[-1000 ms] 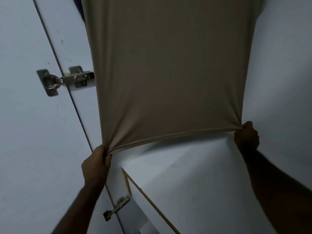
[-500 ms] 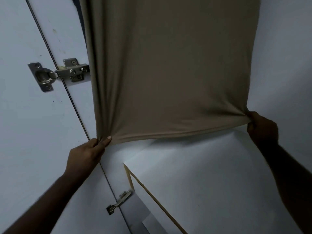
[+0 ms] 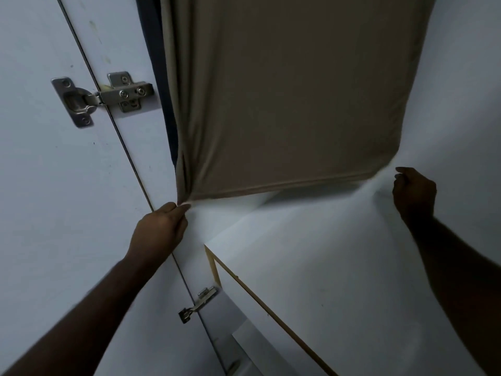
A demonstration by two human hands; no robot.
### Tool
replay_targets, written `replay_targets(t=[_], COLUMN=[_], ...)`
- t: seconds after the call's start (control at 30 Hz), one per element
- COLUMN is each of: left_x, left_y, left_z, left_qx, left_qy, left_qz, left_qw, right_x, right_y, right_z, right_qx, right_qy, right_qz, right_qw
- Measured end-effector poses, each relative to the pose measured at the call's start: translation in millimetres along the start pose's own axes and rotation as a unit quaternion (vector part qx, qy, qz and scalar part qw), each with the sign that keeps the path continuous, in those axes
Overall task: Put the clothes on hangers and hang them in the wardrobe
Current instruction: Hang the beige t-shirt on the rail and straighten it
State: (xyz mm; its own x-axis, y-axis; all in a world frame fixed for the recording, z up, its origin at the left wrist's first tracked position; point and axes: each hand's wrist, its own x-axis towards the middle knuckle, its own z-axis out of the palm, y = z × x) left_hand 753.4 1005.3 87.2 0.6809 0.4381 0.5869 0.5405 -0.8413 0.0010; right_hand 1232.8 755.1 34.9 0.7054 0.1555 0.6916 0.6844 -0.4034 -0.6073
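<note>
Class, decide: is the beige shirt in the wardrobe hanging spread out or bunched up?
Spread out: the beige shirt hangs flat and wide, gathered only where the left hand pinches its corner.

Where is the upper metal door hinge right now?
In the head view the upper hinge sits upper left, on the white door, just left of the hanging beige shirt.
</note>
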Motion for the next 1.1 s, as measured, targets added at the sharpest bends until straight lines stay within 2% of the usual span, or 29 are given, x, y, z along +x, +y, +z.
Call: replay_targets(t=[0.17,0.3,0.37,0.5,0.57,0.63,0.7,0.77,0.83,0.9,1.0,1.1], left_x=[-18.5,-21.5,-20.2,-26.6,-31.7,-39.6,-50.0,-62.9,-78.2,-96.1,-135.3,-192.6], left_y=[-1.5,-1.2,2.4,16.3,21.7,31.4,43.3,57.0,71.6,88.6,113.9,134.2], left_z=[21.6,56.1,70.6,92.2,102.9,108.9,108.1,101.9,97.0,88.9,79.4,74.7], left_qx=[-0.064,-0.108,-0.148,-0.226,-0.271,-0.302,-0.332,-0.367,-0.405,-0.433,-0.431,-0.390], left_qy=[-0.028,-0.082,-0.098,-0.076,-0.054,-0.046,-0.035,-0.032,-0.038,-0.049,-0.102,-0.165], left_qz=[-0.030,-0.009,-0.001,0.063,0.111,0.123,0.107,0.110,0.134,0.175,0.259,0.373], left_qw=[0.997,0.991,0.984,0.969,0.955,0.944,0.937,0.923,0.904,0.883,0.858,0.826], right_x=[-33.3,-70.3,-87.0,-127.3,-153.8,-183.9,-217.3,-253.1,-291.7,-336.9,-413.9,-495.6], right_y=[-10.0,-23.4,-36.4,-76.3,-106.2,-132.9,-157.1,-177.3,-194.4,-208.1,-220.9,-232.8], right_z=[-9.6,-20.4,-27.8,-48.5,-62.1,-79.8,-100.1,-120.5,-138.7,-155.1,-171.8,-190.8], right_qx=[-0.033,-0.120,-0.168,-0.242,-0.271,-0.298,-0.308,-0.304,-0.306,-0.321,-0.367,-0.373], right_qy=[-0.044,-0.082,-0.118,-0.189,-0.208,-0.221,-0.211,-0.150,-0.077,-0.036,-0.060,-0.114], right_qz=[0.059,0.041,0.065,0.135,0.144,0.141,0.129,0.088,0.050,0.055,0.113,0.250], right_qw=[0.997,0.989,0.976,0.942,0.929,0.918,0.919,0.937,0.947,0.945,0.921,0.886])
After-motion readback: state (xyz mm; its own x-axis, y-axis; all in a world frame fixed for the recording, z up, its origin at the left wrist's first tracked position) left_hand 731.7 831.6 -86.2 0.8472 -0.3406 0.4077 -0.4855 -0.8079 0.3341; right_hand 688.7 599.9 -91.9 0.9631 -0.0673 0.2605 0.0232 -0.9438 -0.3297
